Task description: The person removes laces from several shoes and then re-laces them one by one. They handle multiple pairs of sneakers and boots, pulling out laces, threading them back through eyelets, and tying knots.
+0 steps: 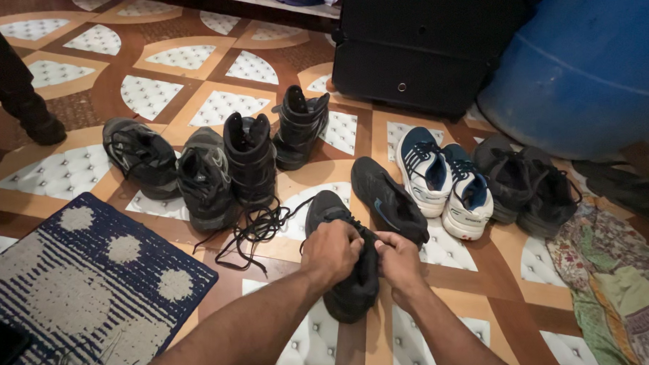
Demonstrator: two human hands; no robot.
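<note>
A black sneaker (pixel 346 290) lies on the patterned floor right in front of me. My left hand (pixel 332 250) grips its upper from the left, fingers curled over the laces. My right hand (pixel 398 259) pinches the same shoe from the right side. Its black partner (pixel 388 200) lies just behind, toe pointing away to the left. Both hands hide most of the lace area.
Two black boots (pixel 250 158) (pixel 300 127) with loose laces (pixel 258 228) stand behind, beside two dark sneakers (pixel 142 156) (pixel 204 178). White-and-blue sneakers (pixel 443 178) and dark shoes (pixel 529 186) sit right. A blue rug (pixel 83 284), black case (pixel 420 46), blue barrel (pixel 593 58), patterned cloth (pixel 616 287) and another person's leg (pixel 11 78) surround.
</note>
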